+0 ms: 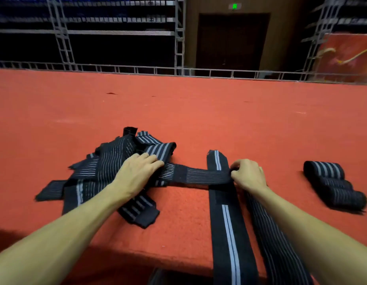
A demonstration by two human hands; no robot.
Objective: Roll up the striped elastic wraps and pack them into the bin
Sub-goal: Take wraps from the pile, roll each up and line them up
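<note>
1. Left hand (137, 171): fingers together, flat, pressing wrap pile (104, 161) on red table (178, 112).
2. Right hand (248, 174): fingers pinching end of stretched wrap (199, 175), crossing flat wrap (227, 223).
3. Rolled wraps (334, 186) far right, apart.

Left hand (137, 171), right hand (248, 174): both bare. Forearms bare along their whole visible length (elbows and upper arms lie out of view).

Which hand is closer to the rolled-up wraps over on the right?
Right. The right hand pinches a stretched wrap left of the rolled wraps; the left hand rests on the loose pile, farther away.
</note>
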